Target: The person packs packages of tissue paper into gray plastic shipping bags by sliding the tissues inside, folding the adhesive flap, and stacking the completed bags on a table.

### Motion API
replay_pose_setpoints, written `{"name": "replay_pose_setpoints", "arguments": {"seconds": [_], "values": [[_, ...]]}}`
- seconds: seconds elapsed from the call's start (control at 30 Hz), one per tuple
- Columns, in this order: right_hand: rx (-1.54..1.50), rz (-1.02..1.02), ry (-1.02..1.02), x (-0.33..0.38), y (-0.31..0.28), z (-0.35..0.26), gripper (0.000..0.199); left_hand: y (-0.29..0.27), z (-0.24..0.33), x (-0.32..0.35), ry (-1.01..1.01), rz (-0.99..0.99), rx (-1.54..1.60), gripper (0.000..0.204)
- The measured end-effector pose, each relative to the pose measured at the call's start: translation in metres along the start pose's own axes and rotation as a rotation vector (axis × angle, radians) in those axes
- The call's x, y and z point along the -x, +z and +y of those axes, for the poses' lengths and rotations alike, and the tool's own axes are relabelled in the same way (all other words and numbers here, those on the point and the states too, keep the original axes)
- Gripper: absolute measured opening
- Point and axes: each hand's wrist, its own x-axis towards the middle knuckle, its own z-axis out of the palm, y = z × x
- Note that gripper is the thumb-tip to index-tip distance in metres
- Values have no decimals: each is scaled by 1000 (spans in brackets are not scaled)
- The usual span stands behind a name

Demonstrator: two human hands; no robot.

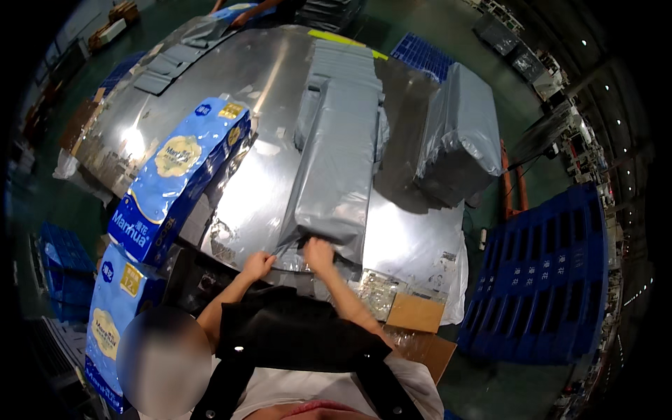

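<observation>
A long grey plastic mailing bag (334,178), filled out by a boxy pack inside, lies lengthwise on the metal table in front of me. My left hand (259,266) is closed and pinches the near left corner of the bag, pulling a fold of film taut. At the bag's near end, my right hand (319,255) is closed on the gathered film, its fingertips partly hidden. Flat grey bags (341,64) are layered at the far end of the filled one. What is inside the bag cannot be seen.
Blue printed tissue packs, one on the table's left (175,164) and another below it (112,322), flank the metal table (245,185). A grey-wrapped bundle (462,126) stands right. Cardboard (416,312) lies near my right forearm; a blue pallet (539,280) stands beyond. Another person's hand (241,19) works far left.
</observation>
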Motion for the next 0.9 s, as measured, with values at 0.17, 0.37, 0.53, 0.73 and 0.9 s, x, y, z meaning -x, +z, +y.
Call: {"name": "replay_pose_setpoints", "arguments": {"seconds": [0.17, 0.37, 0.53, 0.73, 0.9], "values": [[-182, -64, 65, -20, -5, 4, 20, -17, -23, -13, -44, 2, 22, 35], [-353, 80, -182, 54, -10, -26, 22, -47, -24, -15, -217, -232, 355, 37], [-408, 84, -80, 62, 7, -36, 13, -65, 5, -34, -153, -119, 112, 37], [-366, 181, -30, 53, 1, -45, 19, -55, 1, -47, -24, -195, -280, 16], [-414, 94, -44, 54, 12, -33, 10, -48, -2, -45, 6, -97, -249, 15]]}}
